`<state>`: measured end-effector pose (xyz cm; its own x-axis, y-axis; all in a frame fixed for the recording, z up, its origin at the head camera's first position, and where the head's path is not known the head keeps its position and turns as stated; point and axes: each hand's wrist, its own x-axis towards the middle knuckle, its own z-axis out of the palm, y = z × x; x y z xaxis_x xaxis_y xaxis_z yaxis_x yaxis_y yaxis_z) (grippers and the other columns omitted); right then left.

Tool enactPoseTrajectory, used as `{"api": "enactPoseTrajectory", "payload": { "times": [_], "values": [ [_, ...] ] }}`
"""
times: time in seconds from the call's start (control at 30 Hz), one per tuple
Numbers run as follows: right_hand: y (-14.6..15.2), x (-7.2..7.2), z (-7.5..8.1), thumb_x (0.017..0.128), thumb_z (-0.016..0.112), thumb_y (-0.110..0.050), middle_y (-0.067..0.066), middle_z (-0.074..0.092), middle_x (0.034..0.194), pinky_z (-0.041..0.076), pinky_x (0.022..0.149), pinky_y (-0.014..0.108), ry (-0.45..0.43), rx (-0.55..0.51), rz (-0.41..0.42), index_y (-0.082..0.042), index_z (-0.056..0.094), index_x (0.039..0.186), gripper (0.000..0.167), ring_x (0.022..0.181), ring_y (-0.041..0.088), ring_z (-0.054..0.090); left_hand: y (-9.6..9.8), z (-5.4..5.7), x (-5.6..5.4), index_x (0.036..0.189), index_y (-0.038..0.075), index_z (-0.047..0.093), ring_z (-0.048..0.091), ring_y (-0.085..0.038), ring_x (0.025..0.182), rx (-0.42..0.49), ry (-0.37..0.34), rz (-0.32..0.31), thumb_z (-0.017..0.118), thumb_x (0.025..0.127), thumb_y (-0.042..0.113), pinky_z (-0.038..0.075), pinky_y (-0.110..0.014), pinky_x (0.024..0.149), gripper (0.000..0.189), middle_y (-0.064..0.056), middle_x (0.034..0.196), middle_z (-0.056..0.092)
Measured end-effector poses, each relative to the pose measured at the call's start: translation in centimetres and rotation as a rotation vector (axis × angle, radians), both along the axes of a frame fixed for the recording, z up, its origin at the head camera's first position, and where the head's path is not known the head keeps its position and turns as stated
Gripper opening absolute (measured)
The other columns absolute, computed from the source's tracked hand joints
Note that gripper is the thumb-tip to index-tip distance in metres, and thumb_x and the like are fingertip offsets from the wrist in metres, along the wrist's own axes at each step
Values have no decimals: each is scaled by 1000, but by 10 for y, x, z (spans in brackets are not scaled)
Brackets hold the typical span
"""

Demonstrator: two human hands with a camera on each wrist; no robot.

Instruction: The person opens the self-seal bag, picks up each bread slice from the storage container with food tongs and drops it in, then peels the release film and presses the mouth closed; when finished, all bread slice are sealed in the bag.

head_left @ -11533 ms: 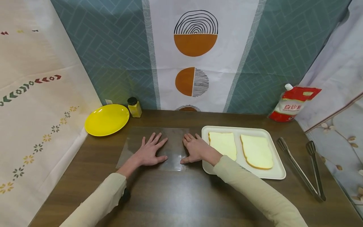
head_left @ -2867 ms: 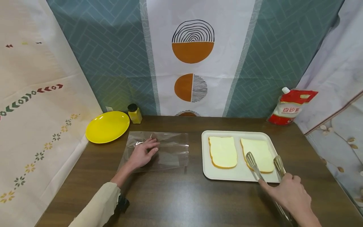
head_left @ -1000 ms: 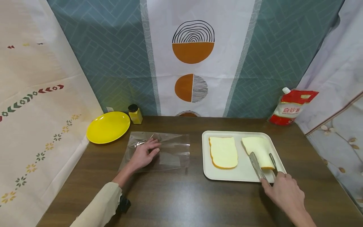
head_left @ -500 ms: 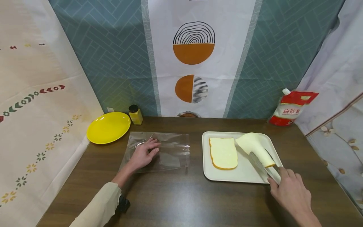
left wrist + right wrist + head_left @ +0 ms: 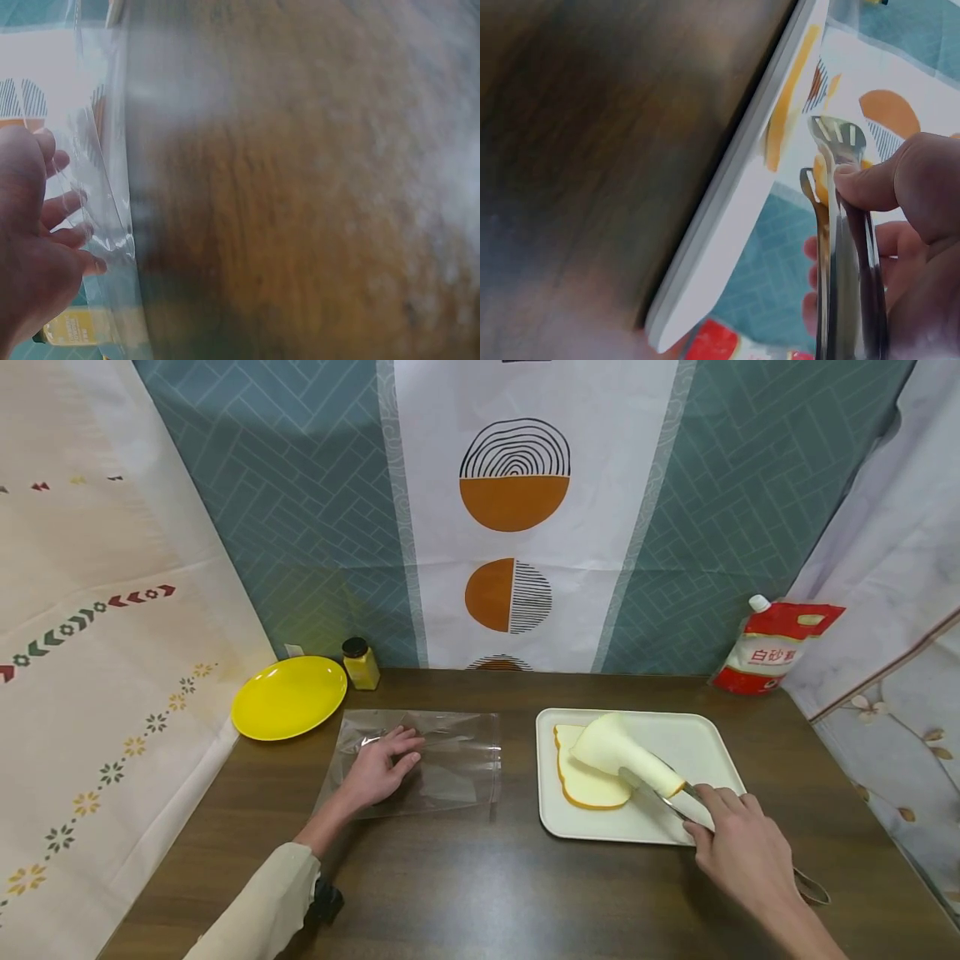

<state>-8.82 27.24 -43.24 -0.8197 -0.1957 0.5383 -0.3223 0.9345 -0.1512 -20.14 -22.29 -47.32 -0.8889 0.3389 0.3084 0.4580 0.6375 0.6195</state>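
My right hand (image 5: 742, 847) grips metal tongs (image 5: 847, 285) with its thumb pressed along one arm. The tongs pinch a bread slice (image 5: 622, 752) by its near edge, and the slice curls into a roll. It hangs above the white tray (image 5: 712, 768), overlapping the other bread slice (image 5: 592, 792), which lies flat at the tray's left side. My left hand (image 5: 378, 770) rests on a clear plastic bag (image 5: 461, 768) to the left of the tray, fingers relaxed and slightly spread. The bag is wrinkled around the fingers.
At the back left lean a yellow plate (image 5: 288, 697) and a yellow jar (image 5: 362, 668) with a black lid. A red and white spouted pouch (image 5: 768, 647) stands at the back right. Fabric hangs along the table's back and sides.
My right hand left the bag, took the tongs from the table, pinched the right-hand slice, lifted it and carried it left over the other slice. My left hand stayed on the bag.
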Motion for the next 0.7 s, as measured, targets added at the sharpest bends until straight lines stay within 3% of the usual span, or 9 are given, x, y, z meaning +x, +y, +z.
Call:
{"api": "enactPoseTrajectory", "payload": {
  "times": [0.37, 0.7],
  "values": [
    [-30, -16, 9, 65, 84, -10, 8, 68, 100, 41, 50, 41, 13, 77, 131, -3, 66, 112, 51, 80, 32, 57, 2, -1, 1, 123, -4, 68, 47, -46, 131, 10, 28, -17, 68, 94, 5, 36, -63, 105, 30, -27, 131, 60],
    [-64, -34, 20, 71, 87, -8, 7, 68, 104, 45, 56, 44, -79, 149, 207, -6, 67, 115, 49, 86, 30, 56, 4, -3, -2, 123, -3, 69, 48, -44, 131, 7, 34, -18, 68, 94, 5, 36, -62, 106, 30, -25, 130, 61]
  ]
}}
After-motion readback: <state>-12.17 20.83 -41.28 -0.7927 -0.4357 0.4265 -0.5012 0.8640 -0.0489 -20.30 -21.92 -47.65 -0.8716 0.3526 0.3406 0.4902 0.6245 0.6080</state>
